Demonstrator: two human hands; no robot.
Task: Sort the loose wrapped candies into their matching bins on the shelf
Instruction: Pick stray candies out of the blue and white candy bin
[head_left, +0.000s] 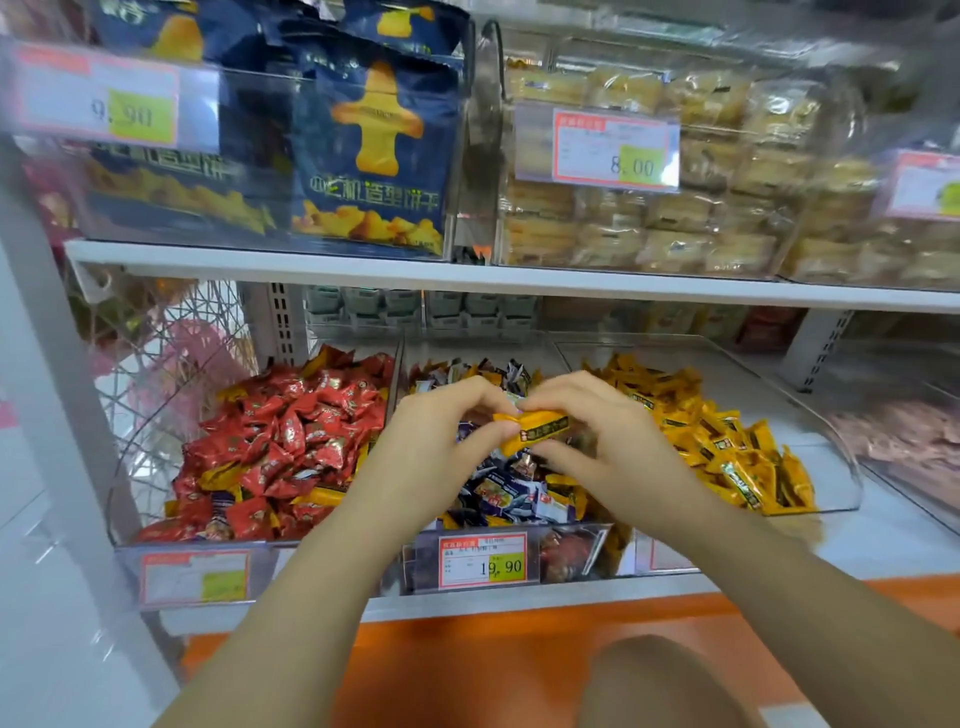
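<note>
- a shop shelf (883, 535) carries three clear bins side by side; the middle bin (576, 556) holds a mixed heap of dark blue, white and yellow wrapped sweets.
- left of the middle bin sits the red bin (117, 493), with a few yellow strays in it; right of the middle bin sits the yellow bin (841, 467).
- above the middle bin, the left hand (431, 441) and right hand (608, 431) meet, both pinching one yellow candy (535, 428) at its ends.
- likely best: let one hand release, carry the candy rightward, and drop it well inside the yellow bin, clear of the wall.
</note>
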